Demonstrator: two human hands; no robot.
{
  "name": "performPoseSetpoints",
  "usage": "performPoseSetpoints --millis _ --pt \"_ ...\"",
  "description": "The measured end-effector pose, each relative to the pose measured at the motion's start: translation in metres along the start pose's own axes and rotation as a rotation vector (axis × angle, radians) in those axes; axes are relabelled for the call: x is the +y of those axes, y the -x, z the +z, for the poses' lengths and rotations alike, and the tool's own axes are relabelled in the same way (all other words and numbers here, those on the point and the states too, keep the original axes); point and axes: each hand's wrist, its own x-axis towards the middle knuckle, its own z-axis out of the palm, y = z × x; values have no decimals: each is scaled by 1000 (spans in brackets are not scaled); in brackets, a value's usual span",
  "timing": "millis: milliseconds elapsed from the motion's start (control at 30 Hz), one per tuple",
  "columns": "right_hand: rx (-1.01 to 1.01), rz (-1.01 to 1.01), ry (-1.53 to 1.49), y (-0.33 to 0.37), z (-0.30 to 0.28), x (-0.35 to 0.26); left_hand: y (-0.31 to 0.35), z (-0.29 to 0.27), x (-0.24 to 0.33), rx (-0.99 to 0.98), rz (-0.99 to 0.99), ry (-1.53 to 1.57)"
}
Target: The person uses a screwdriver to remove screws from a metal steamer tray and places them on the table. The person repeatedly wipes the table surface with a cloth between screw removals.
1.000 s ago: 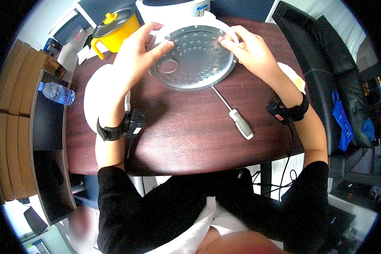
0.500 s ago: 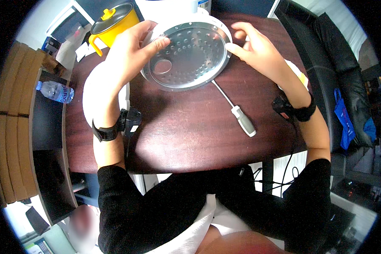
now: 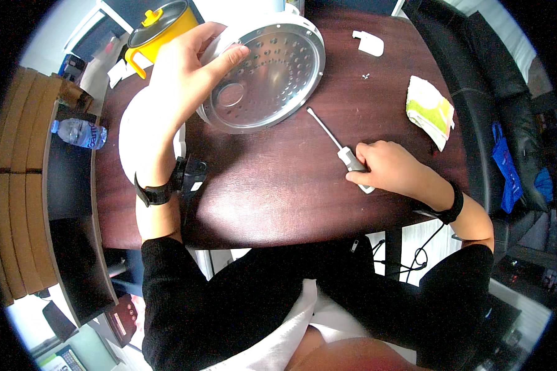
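My left hand (image 3: 195, 68) is closed on the near-left edge of a round white-rimmed lid (image 3: 266, 74), its thumb lying over the silver metal face. That face is dimpled, has a larger round opening at its lower left, and is tilted toward me. A screwdriver (image 3: 329, 133) with a grey and white handle lies slantwise on the table to the right, its tip near the lid's lower edge. My right hand (image 3: 390, 164) has its fingers closed round the screwdriver's handle. Part of a white rounded object (image 3: 130, 133) shows under my left forearm.
A yellow pot (image 3: 167, 43) with a dark lid stands at the back left. Farther right on the dark wood table (image 3: 272, 204) lie a small white plastic piece (image 3: 369, 43), a few tiny screws (image 3: 366, 76) and a folded cloth (image 3: 428, 111). A water bottle (image 3: 80, 133) is left of the table.
My right hand has left the lid's right edge, come down toward me and closed on the screwdriver's handle. The lid has shifted slightly left in my left hand.
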Motion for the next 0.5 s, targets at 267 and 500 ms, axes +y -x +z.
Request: performPoseSetpoints --millis 267,500 --pt "-117 106 -583 20 -50 12 -1 15 3 105 61 -18" --pt "39 -34 -1231 -1 -64 -14 0 30 4 230 141 -16"
